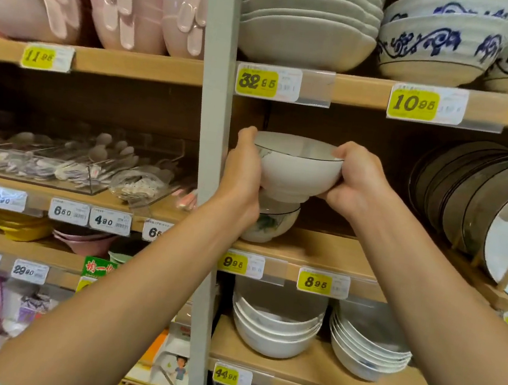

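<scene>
The left grip point(244, 171) and right grip point(357, 180) are both closed round one white bowl point(297, 169) from opposite sides. The thumbs are near its dark-lined rim and the fingers curl under toward its foot. This probably keeps the smooth glaze from slipping and holds the bowl level.

The bowl is upright in the shelf bay, directly over a second bowl point(271, 223) of the same pattern, and its foot is at that bowl's rim. I cannot tell whether the two touch. Being lined up this way suggests nesting, either stacking or lifting off.

The lower bowl stands on the wooden shelf point(319, 252), just beside the grey post point(213, 122), above a yellow price tag point(233, 263). To the right, plates point(486, 206) stand on edge in a rack, well apart from the bowls.
</scene>
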Motion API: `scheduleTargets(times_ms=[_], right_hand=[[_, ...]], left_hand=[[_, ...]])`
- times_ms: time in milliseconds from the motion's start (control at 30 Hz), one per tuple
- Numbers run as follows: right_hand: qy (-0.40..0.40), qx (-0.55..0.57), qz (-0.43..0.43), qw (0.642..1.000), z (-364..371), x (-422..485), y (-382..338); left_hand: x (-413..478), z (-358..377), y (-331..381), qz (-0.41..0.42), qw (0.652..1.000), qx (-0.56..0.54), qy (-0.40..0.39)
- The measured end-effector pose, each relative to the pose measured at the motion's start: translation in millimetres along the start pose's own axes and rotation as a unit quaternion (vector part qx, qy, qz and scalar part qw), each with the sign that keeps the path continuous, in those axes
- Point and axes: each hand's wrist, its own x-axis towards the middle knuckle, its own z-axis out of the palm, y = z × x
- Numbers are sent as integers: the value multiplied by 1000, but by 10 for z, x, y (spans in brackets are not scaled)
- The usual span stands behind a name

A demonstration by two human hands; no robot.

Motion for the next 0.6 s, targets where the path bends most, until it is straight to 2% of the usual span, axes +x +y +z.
scheduleTargets(times_ms=[167, 400, 600], right_hand=[[-17, -20, 4, 1000, 50, 115, 56], [15, -49, 1, 999, 140, 338, 305], [34, -69, 19, 997, 143, 501, 477]], left_hand=[[-19, -26, -77, 21, 999, 26, 27], [-107, -41, -258, 33, 997, 63, 28], [-196, -35, -340, 96, 977, 188, 29]])
